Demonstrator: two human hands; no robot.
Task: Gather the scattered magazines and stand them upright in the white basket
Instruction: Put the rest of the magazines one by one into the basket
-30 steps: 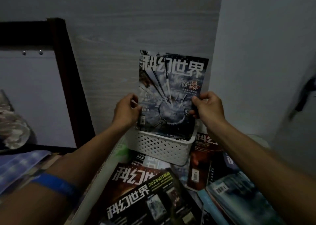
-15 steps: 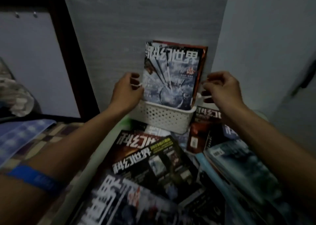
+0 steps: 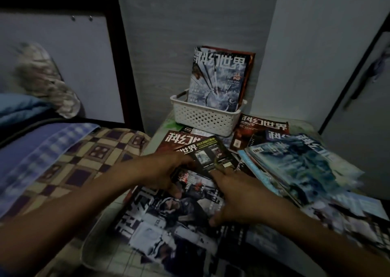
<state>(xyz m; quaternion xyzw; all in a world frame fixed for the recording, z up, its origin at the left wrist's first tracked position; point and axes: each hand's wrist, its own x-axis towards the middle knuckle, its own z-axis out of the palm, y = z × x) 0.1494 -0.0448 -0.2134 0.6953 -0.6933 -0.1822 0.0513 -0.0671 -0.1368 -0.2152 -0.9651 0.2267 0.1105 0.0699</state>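
Observation:
The white basket (image 3: 202, 118) stands at the back against the wall, with a blue-grey magazine (image 3: 219, 78) upright in it and a red one (image 3: 251, 65) behind that. Both hands are low over the scattered pile in front. My left hand (image 3: 162, 171) curls around the left edge of a black magazine with a yellow label (image 3: 209, 154). My right hand (image 3: 236, 194) is spread, its forefinger touching that magazine's lower right corner. A large grey magazine (image 3: 168, 224) lies under both hands. Motion blur hides the exact grip.
A sloping stack of teal magazines (image 3: 295, 165) lies at the right, and a red magazine (image 3: 261, 129) beside the basket. A bed with a chequered cover (image 3: 84, 154) and a dark frame post (image 3: 120, 55) is at the left. Walls close in behind and right.
Both hands let go of the blue-grey magazine, which now stands in the basket, and came down to the black magazine in the pile. The view tilted downward.

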